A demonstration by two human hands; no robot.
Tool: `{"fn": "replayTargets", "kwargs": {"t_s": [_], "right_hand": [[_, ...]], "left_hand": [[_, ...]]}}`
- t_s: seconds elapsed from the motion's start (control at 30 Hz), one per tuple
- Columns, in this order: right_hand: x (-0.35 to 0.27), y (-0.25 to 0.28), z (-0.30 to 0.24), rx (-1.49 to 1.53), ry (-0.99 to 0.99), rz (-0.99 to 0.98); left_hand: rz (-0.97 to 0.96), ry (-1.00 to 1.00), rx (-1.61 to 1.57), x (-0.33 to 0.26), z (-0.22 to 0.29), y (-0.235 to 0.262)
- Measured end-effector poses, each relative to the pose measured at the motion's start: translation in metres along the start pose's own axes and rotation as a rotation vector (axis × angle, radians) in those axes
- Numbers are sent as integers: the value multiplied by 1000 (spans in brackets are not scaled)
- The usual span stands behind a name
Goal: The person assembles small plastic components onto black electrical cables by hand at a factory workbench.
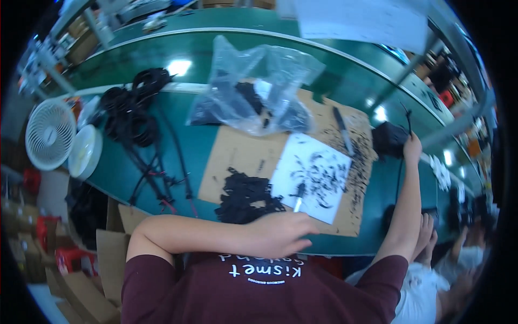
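My left hand (pixel 283 233) is at the front edge of the table, fingers stretched out to the right and thumb apart, with nothing visible in it. Just beyond it, a small tool with a dark end and a pale shaft (pixel 299 197) rests on a white sheet (pixel 310 208) strewn with black scraps. Left of the sheet is a pile of short black strips (pixel 245 195). My right arm reaches far right, and the right hand (pixel 413 149) is closed on a thin black cable (pixel 408 120), beside a dark block-like bundle (pixel 389 139). The fingers' exact grip is too small to see.
Beneath the sheet lies brown cardboard (pixel 237 156), with a dark-handled knife (pixel 342 129) on it. A clear plastic bag (pixel 259 81) stands behind. Coiled black cables (pixel 132 116) and a white basket (pixel 51 134) are left. Another person's hand (pixel 426 232) is near my right arm.
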State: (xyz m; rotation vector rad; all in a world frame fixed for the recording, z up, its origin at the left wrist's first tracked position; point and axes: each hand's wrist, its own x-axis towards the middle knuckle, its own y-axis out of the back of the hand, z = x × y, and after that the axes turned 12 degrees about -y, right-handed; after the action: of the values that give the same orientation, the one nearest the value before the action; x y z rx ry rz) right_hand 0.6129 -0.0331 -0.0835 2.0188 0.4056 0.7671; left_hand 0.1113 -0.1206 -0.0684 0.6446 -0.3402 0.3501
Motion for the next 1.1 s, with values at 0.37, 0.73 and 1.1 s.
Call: {"fn": "replayTargets", "kwargs": {"t_s": [0.37, 0.73, 1.1], "right_hand": [[-15, -52, 11, -98, 39, 250], [-177, 2, -181, 591, 570, -176], [-293, 43, -221, 729, 499, -1263]], "left_hand": [[194, 656, 1450, -208, -62, 200], [-251, 528, 1444, -250, -38, 318], [230, 372, 966, -205, 34, 169]]}}
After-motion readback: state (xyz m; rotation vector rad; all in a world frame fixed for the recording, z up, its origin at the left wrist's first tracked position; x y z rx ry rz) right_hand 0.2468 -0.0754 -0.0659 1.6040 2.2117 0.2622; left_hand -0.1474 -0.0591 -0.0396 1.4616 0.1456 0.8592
